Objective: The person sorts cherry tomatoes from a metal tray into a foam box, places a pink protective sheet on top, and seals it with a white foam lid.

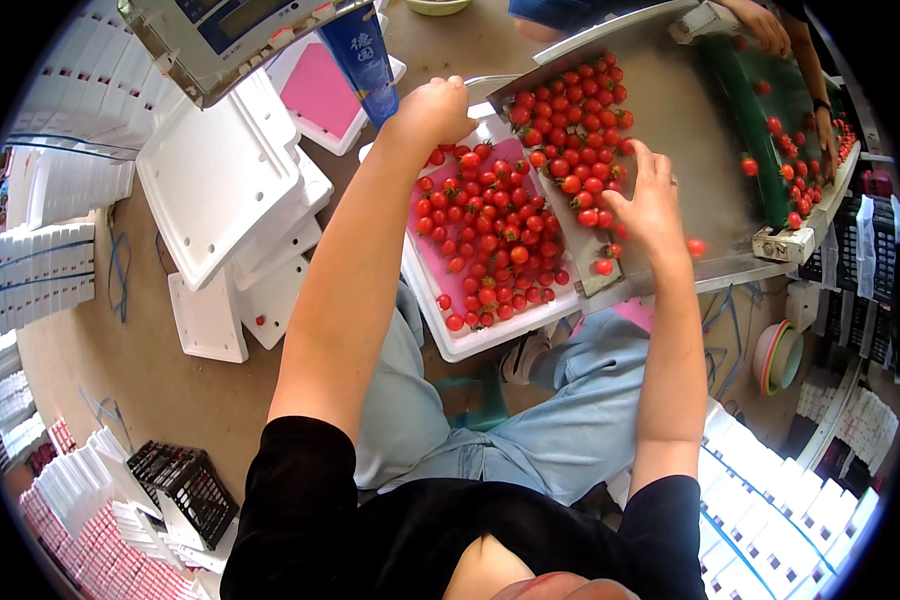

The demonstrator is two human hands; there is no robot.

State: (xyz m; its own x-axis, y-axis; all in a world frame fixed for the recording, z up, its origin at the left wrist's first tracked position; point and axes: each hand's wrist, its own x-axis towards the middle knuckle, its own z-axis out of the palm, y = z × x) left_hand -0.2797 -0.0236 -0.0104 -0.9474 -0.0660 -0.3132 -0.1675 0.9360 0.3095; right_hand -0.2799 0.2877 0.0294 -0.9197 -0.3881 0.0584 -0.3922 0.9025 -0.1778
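Observation:
A white foam box (pixel 457 345) with a pink liner stands in front of me, holding many red cherry tomatoes (pixel 490 235). Against its right side is a metal sorting tray (pixel 670 110), with more tomatoes (pixel 575 120) gathered at its near-left end. My left hand (pixel 435 112) is at the far-left corner of the box, its fingers bent and closed downward; what they hold, if anything, is hidden. Over the tray, my right hand (pixel 652 200) is open, thumb and fingers apart, beside the gathered tomatoes. A loose tomato (pixel 695 246) lies right of my wrist.
Another person's hand (pixel 763 25) and forearm are at the tray's far right, near a green roller (pixel 740 130) with tomatoes beyond it. A scale (pixel 235 35) stands at upper left, above stacked white foam lids (pixel 220 180). A black crate (pixel 182 490) sits at lower left.

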